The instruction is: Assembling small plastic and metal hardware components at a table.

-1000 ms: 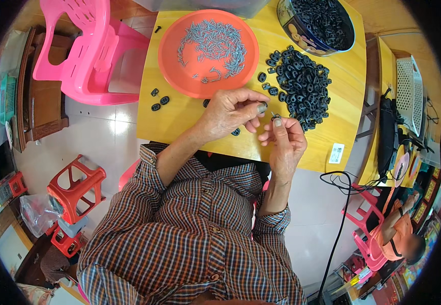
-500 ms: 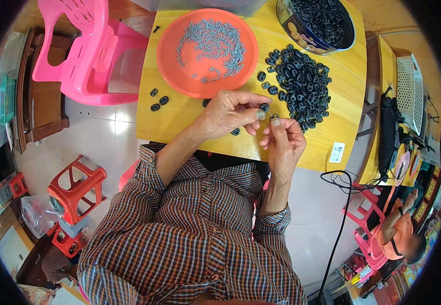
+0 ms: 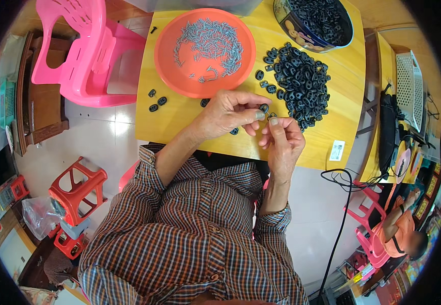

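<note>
Over the front of the yellow table, my left hand (image 3: 224, 116) pinches a black oval two-holed piece (image 3: 264, 108), which looks like a cord lock half, between thumb and fingertips. Just right of it, my right hand (image 3: 284, 138) has thumb and forefinger closed on a small black piece (image 3: 272, 116), partly hidden by the fingers. The two pieces are close but look apart. Beyond my hands lies a heap of black oval pieces (image 3: 304, 84). An orange plate (image 3: 164, 66) holds many small silvery metal parts, perhaps springs. A few loose black pieces (image 3: 153, 108) lie left of my hands.
A round tin (image 3: 316, 47) full of small black parts stands at the far right of the yellow table (image 3: 175, 124). Left are a pink chair (image 3: 86, 56) and a red stool (image 3: 81, 188). A black cable (image 3: 343, 218) hangs at right. Another person (image 3: 396, 231) sits farther right.
My hands keep nearly the same pinching pose with the two pieces close together. The whole view has shifted slightly.
</note>
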A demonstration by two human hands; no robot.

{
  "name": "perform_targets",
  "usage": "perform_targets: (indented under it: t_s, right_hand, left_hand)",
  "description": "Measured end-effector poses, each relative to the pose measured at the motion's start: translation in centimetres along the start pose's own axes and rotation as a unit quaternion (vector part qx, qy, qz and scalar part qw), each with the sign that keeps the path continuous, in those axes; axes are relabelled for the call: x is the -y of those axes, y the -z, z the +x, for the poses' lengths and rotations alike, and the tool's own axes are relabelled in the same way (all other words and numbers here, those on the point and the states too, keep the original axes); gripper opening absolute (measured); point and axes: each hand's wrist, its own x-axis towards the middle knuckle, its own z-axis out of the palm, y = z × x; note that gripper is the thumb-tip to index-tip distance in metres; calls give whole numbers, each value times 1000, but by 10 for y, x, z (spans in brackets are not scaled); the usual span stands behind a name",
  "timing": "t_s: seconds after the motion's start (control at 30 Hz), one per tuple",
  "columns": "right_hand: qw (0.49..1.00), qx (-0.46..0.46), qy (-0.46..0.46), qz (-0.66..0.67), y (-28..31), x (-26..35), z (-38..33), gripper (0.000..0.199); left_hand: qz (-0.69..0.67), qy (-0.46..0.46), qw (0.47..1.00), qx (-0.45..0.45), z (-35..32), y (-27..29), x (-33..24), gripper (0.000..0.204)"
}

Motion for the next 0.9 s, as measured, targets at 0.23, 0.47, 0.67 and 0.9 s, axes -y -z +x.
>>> perform_targets:
  t_s: [0.23,0.47,0.67,0.9]
  right_hand:
    - [1000,-6,-4,-19,-2,1,0,15]
    - [1000,-3,-6,-30,-2,1,0,15]
    - [1000,7,-6,-28,-1,0,-1,15]
    - [999,10,-13,-28,-2,0,-1,16]
  left_hand:
    - [20,-1,1000,-2,0,-2,-2,30]
    - [26,-13,1000,0,-1,-4,4,29]
    - [45,-19,999,3,-2,-2,3,29]
    - [50,-19,999,7,-2,-2,3,28]
